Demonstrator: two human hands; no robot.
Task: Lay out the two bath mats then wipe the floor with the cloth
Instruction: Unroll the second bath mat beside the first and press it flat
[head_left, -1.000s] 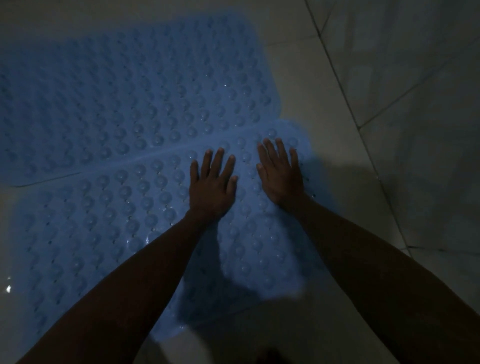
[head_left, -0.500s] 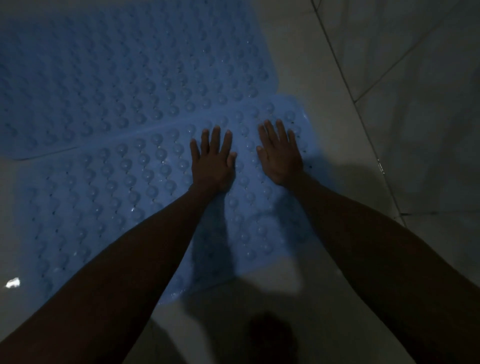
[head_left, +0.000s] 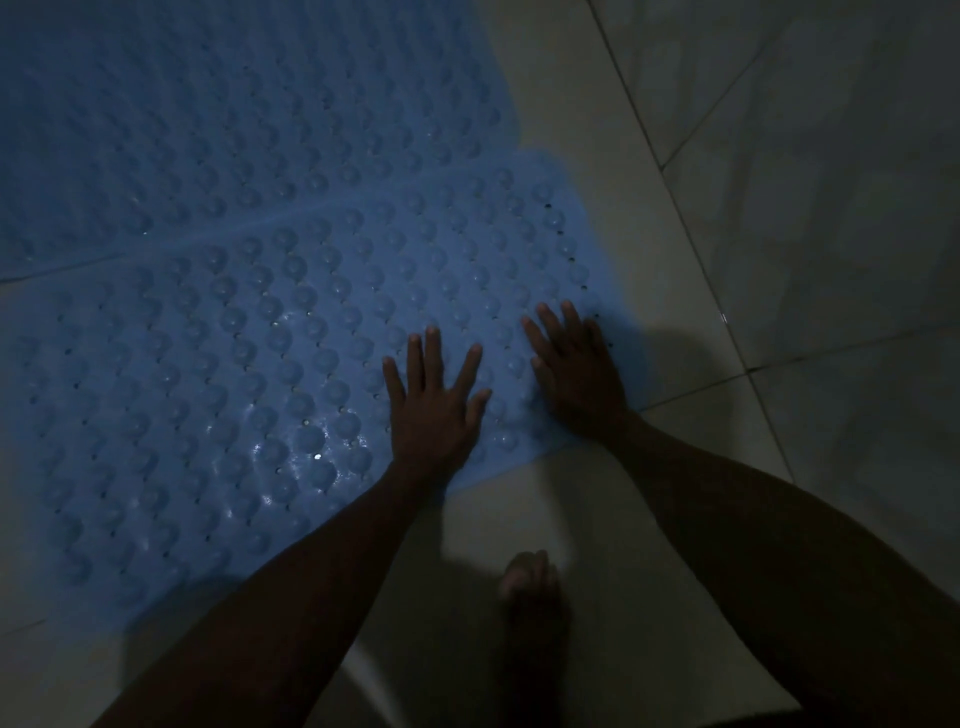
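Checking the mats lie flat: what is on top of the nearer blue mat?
Both hands, left hand and right hand, rest palms-down on the nearer mat. The bumps beneath them are hidden.

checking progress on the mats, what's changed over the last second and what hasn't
Both hands have slid back along the near mat toward the person: the left hand and right hand now press flat near its near right corner instead of by the seam with the far mat. A foot has come into view. Both mats stay flat, and nothing is grasped.
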